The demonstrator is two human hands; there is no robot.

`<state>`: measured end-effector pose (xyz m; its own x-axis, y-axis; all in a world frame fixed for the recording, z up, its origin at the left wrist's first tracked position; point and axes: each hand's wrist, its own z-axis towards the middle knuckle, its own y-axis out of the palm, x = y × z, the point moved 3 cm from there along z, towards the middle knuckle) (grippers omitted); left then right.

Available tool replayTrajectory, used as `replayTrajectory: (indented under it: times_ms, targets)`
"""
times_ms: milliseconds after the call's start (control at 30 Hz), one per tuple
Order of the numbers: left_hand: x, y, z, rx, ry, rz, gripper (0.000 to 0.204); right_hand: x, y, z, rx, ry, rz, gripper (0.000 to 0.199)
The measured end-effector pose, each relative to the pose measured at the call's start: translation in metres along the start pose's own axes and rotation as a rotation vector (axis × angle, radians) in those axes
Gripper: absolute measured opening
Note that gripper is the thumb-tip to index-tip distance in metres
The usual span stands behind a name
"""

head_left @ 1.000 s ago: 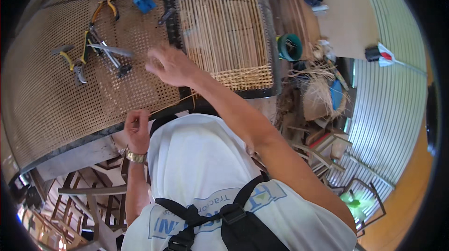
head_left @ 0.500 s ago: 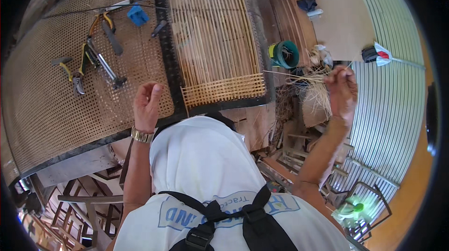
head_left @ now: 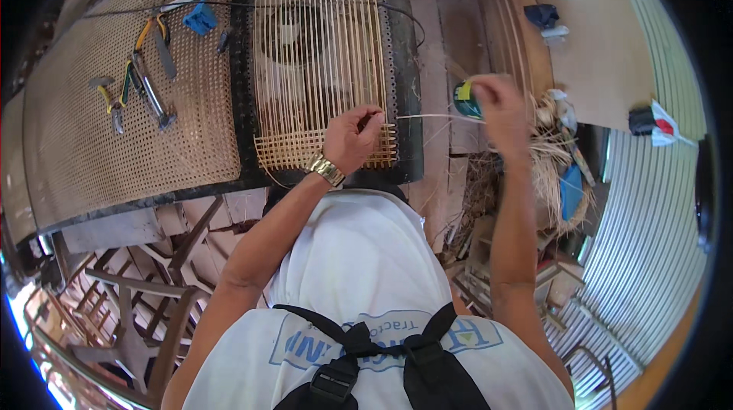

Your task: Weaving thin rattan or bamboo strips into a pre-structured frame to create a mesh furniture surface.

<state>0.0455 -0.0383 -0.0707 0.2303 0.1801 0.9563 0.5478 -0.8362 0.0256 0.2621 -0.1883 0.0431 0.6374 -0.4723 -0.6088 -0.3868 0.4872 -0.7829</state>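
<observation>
My left hand (head_left: 350, 137), with a gold watch on the wrist, rests on the woven lower edge of a dark frame (head_left: 408, 104) strung with pale vertical cane strands. Its fingers pinch a thin cane strip (head_left: 431, 116) at the frame's right side. My right hand (head_left: 498, 108) is raised to the right of the frame, shut on the other end of that strip, which runs taut between the two hands. A narrow band of finished weave (head_left: 290, 152) lies along the frame's near edge.
A finished cane panel (head_left: 114, 150) lies to the left with pliers (head_left: 145, 85), cutters and a blue object (head_left: 201, 18) on it. A green roll (head_left: 466, 101) and a loose cane bundle (head_left: 546, 158) sit at right. Stacked wooden chair frames (head_left: 130, 295) stand lower left.
My left hand has moved right onto the woven edge of the strung frame. My right hand has come in from the cane bundle, drawing a strip toward the frame.
</observation>
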Motion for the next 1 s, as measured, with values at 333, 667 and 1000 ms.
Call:
replayTrajectory:
  times_ms: [333, 667, 1000]
  targets:
    - [0.0, 0.027, 0.014, 0.234, 0.073, 0.637, 0.033, 0.024, 0.106, -0.005, -0.3, 0.234, 0.245, 0.017]
    - [-0.021, 0.011, 0.036, 0.155, -0.365, -0.396, 0.023, 0.002, 0.082, -0.017, -0.285, 0.371, 0.211, 0.022]
    - [-0.026, 0.015, 0.031, 0.163, -0.302, -0.404, 0.023, 0.008, 0.082, -0.023, -0.27, 0.343, 0.191, 0.019]
